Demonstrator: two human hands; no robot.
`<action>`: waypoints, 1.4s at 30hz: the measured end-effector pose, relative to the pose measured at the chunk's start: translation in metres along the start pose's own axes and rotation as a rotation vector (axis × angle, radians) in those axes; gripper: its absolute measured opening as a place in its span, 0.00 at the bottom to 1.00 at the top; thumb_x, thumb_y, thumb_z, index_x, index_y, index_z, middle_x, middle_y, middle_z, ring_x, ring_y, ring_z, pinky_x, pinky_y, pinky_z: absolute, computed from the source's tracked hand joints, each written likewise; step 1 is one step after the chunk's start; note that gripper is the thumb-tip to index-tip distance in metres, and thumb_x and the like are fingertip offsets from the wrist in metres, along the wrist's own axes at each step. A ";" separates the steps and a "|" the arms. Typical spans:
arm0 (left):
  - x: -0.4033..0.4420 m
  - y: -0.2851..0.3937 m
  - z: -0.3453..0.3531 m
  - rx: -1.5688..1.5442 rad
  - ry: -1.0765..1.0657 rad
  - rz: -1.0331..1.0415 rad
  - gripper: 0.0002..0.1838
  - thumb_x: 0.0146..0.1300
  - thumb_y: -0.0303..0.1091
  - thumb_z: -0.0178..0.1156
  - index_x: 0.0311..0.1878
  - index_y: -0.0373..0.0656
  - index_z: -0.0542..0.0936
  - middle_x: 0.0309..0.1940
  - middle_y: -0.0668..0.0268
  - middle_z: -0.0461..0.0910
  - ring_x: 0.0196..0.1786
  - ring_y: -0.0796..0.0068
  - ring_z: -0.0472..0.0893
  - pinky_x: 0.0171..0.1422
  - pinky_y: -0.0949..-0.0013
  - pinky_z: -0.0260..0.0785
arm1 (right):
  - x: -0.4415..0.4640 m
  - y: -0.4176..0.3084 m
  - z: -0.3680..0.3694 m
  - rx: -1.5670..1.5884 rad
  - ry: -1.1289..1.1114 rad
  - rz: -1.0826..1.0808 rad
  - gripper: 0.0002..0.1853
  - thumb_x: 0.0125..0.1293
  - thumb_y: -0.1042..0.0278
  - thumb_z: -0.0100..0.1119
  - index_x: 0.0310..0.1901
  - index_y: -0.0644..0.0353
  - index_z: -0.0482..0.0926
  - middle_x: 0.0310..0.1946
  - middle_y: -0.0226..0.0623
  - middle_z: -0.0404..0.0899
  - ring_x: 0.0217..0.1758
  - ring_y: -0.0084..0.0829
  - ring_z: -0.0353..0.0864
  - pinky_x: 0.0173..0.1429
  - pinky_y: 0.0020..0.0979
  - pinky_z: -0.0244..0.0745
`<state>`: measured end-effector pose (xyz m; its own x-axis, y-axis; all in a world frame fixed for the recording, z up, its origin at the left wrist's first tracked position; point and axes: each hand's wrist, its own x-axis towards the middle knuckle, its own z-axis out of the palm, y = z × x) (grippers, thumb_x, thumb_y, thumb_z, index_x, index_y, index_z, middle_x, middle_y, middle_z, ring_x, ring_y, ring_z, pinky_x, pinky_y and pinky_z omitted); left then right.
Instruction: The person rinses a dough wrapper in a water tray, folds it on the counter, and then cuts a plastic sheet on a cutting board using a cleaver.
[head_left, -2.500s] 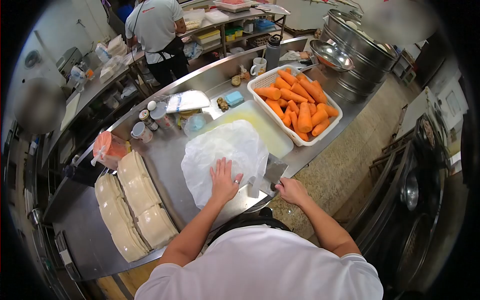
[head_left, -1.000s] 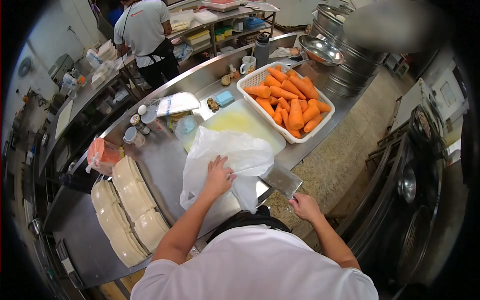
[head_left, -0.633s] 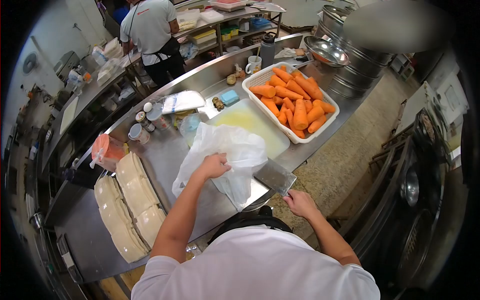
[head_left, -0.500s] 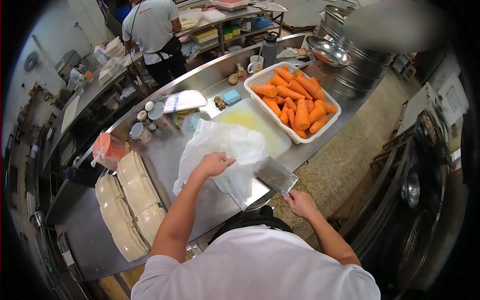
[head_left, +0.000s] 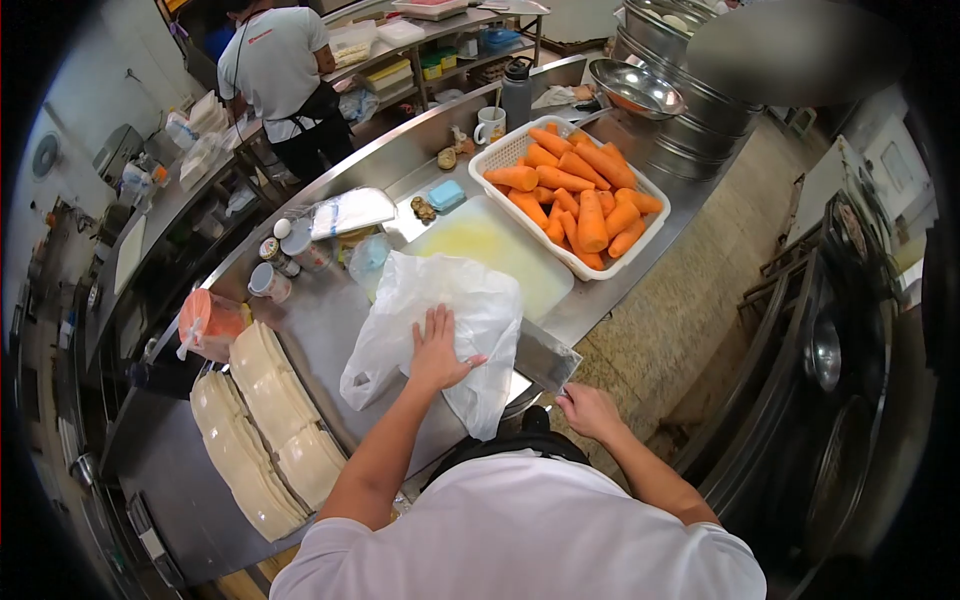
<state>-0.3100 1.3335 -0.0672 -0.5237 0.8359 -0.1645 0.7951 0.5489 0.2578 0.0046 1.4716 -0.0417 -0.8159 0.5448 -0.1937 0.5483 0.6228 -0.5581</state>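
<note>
My left hand (head_left: 437, 355) lies flat with spread fingers on a crumpled white plastic bag (head_left: 460, 290). The bag covers the near part of a pale cutting board (head_left: 530, 262) with a yellowish stain. In my right hand (head_left: 588, 410) is the handle of a broad cleaver (head_left: 547, 360); its blade points up and left, its far end beside or partly under the bag's right edge. Whatever may be inside the bag is hidden.
Carrots (head_left: 591, 222) fill a white basket (head_left: 655, 240) beyond the board. Stacked dough sheets (head_left: 285, 410) lie at left, near a red bag (head_left: 212, 325) and cups (head_left: 268, 283). A metal bowl (head_left: 637, 88) and steamers (head_left: 690, 140) stand at back right. A co-worker (head_left: 280, 75) stands at another counter.
My left hand has gone from bunched fingers on the bag to a flat, spread palm. The bag's folds have shifted. The cleaver has moved slightly toward the bag. The whole view has shifted slightly.
</note>
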 end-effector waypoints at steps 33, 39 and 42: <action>0.013 -0.008 -0.023 -0.845 0.232 0.026 0.09 0.70 0.33 0.68 0.44 0.37 0.84 0.38 0.58 0.88 0.44 0.62 0.86 0.52 0.63 0.75 | -0.059 0.023 -0.004 0.080 0.081 0.207 0.15 0.72 0.54 0.62 0.42 0.59 0.83 0.36 0.54 0.85 0.43 0.60 0.85 0.47 0.56 0.78; 0.037 -0.028 -0.049 -0.924 0.156 0.028 0.08 0.74 0.33 0.64 0.46 0.37 0.84 0.47 0.58 0.90 0.50 0.64 0.86 0.58 0.63 0.75 | -0.073 -0.002 -0.032 0.127 0.122 0.102 0.14 0.71 0.56 0.62 0.38 0.61 0.80 0.33 0.53 0.83 0.41 0.59 0.83 0.44 0.52 0.77; 0.035 -0.011 -0.077 -0.825 0.213 0.109 0.08 0.73 0.33 0.64 0.46 0.38 0.84 0.49 0.57 0.89 0.52 0.62 0.85 0.60 0.61 0.75 | -0.073 -0.013 -0.040 0.065 0.035 0.044 0.16 0.73 0.54 0.61 0.38 0.61 0.80 0.39 0.50 0.86 0.43 0.58 0.85 0.47 0.54 0.79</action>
<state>-0.3601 1.3564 -0.0028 -0.5697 0.8195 0.0624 0.4109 0.2182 0.8852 0.0644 1.4465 0.0121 -0.7835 0.5911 -0.1915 0.5697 0.5604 -0.6012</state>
